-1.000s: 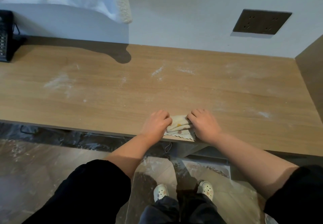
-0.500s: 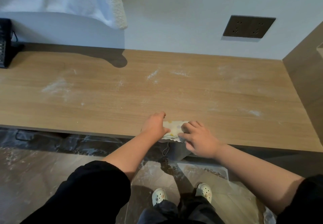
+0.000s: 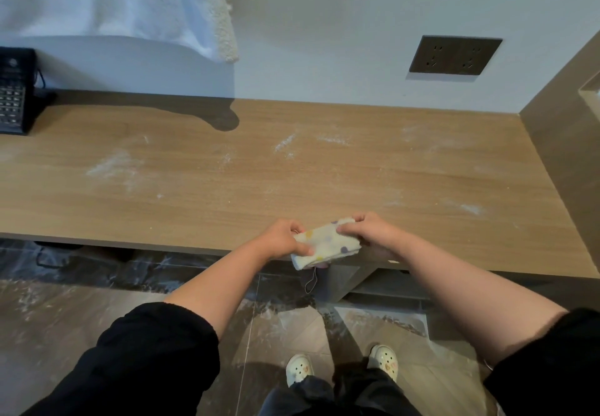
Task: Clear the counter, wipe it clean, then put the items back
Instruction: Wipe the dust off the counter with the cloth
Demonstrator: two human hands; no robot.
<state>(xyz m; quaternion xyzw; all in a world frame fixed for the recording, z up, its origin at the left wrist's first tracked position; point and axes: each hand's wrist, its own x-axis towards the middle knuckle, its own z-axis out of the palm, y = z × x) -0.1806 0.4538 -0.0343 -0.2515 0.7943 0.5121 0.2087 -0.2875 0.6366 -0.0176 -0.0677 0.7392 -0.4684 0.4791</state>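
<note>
Dusty white streaks mark the wooden counter before me. At its front edge, my left hand and right hand each grip an end of the folded spotted cloth, fingers curled around it.

one cloth, one phone, one towel, one socket plate, two shoes.
</note>
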